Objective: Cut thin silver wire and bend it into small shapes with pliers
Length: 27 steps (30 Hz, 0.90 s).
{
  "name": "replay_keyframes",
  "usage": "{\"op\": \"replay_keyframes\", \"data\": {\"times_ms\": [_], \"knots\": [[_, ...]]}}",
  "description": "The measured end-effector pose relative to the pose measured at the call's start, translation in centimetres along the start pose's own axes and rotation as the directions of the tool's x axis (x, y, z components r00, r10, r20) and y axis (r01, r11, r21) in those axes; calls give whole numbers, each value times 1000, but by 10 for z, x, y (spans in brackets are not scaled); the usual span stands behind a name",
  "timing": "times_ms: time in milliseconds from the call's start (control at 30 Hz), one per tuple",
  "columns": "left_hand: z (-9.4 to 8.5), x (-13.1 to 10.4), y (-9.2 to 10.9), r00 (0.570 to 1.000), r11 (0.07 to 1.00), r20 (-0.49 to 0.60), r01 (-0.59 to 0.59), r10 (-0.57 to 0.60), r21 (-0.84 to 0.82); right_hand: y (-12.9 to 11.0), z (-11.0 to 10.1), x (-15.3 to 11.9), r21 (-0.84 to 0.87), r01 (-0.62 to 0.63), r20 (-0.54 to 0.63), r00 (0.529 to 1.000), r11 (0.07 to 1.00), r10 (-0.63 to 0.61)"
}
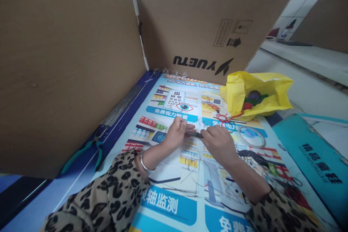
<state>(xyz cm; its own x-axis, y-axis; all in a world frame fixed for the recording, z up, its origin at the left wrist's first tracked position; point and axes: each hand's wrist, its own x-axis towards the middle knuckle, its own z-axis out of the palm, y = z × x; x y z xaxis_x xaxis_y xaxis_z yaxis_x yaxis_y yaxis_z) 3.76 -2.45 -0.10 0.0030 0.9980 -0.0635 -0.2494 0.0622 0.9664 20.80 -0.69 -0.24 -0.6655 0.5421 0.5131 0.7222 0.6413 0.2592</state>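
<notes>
While walled off at ten o'clock by a plain cardboard panel (76, 54) and at twelve by a printed cardboard panel (190, 11), joined at a corner near eleven, opens toward six on the wearer's side. Spread with a poster sheet (168, 113), leaving room to move between the hands and the printed face. Narrowed at two o'clock by an open yellow bag (236, 96), with red cord (225, 118) lying at its near corner, and between three and four by a teal box (296, 141). At three, near the knuckles, bordered by a pale hoop (255, 147). Lined at ten by a bundle of thin wires (121, 107), and between eight and nine by teal-handled pliers (99, 152).

At the clock's centre, with right hand (219, 145) coming in from between four and five, back upward, closed in a fist around one end of a small dark object (194, 135), held pointing toward nine. With left hand (176, 132) angled in from between seven and eight, thumb raised against forefinger, other fingertips turned to three beside the object's far end; cannot tell whether gripping it.
</notes>
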Motion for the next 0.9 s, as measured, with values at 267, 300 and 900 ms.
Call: {"op": "replay_keyframes", "data": {"times_ms": [267,300,900], "knots": [[-8,1,9,996,993,26,86,-85,-76,8,3,-3,-37,-53,24,998,998,54],[-9,2,9,996,993,21,92,-91,-75,9,4,-3,-37,-56,27,998,998,57],[-14,8,5,994,995,49,95,-93,-28,10,12,-3,77,-42,97,995,996,34]]}}
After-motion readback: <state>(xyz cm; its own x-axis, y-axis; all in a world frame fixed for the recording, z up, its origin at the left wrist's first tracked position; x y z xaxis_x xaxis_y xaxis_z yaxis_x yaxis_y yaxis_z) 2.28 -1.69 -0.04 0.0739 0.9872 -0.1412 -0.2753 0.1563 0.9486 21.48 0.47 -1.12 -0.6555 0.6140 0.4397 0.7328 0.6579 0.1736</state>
